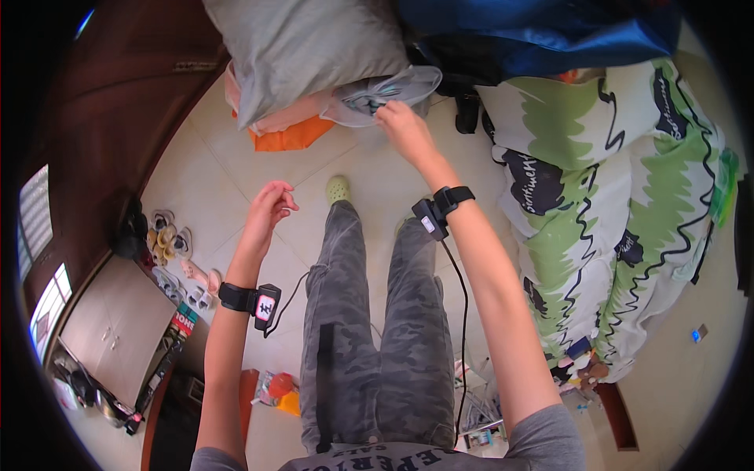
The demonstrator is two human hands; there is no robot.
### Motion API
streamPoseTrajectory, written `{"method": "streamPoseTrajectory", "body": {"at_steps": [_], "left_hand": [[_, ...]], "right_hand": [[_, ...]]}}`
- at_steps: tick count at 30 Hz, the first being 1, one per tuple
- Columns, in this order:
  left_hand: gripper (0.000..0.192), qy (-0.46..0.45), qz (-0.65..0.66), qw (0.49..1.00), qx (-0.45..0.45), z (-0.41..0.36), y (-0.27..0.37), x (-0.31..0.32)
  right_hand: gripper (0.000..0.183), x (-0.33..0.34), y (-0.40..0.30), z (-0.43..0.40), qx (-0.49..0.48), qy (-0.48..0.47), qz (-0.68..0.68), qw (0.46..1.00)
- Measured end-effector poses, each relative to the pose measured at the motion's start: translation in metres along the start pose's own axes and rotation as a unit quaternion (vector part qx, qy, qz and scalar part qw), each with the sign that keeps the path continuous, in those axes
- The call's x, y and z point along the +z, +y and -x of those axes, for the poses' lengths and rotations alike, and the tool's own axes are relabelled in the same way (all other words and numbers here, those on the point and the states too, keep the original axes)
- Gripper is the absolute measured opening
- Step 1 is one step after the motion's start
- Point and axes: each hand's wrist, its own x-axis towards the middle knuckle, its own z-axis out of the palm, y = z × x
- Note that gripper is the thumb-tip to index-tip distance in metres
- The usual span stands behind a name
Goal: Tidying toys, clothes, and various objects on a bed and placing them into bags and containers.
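My right hand (406,130) pinches the near edge of a translucent, light-coloured plastic or mesh bag (412,85), with something dark and patterned showing through it. The bag lies against the front of a large grey pillow (318,41). Beneath the pillow, pink fabric (294,113) and an orange cloth or bag (291,135) stick out. My left hand (272,203) hangs above the tiled floor, its fingers loosely bent and holding nothing. A black wrist strap with a small wired device is on each arm.
A sofa under a green-and-white patterned cover (565,176) stands on the right, with a shiny blue bag (554,41) at its far end. Several shoes (168,241) and a light cabinet (118,324) line the left, below a dark wooden door (118,88).
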Motion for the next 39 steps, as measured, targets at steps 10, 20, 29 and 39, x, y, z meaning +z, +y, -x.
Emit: {"method": "streamPoseTrajectory", "body": {"at_steps": [10, 20, 29, 39], "left_hand": [[0.02, -0.091, -0.247, 0.962, 0.071, 0.023, 0.025, 0.123], [0.017, -0.201, -0.343, 0.886, 0.237, 0.104, 0.115, 0.345], [0.015, -0.286, -0.348, 0.819, 0.356, 0.153, 0.22, 0.519], [0.016, -0.147, -0.39, 0.809, 0.414, 0.158, 0.306, 0.563]], "right_hand": [[0.033, -0.176, 0.024, 0.161, 0.13, -0.02, -0.029, 0.991], [0.021, -0.437, 0.082, 0.488, 0.381, 0.173, 0.08, 0.905], [0.012, -0.624, 0.077, 0.567, 0.442, 0.389, 0.101, 0.802], [0.01, -0.773, 0.189, 0.533, 0.442, 0.476, 0.115, 0.751]]}}
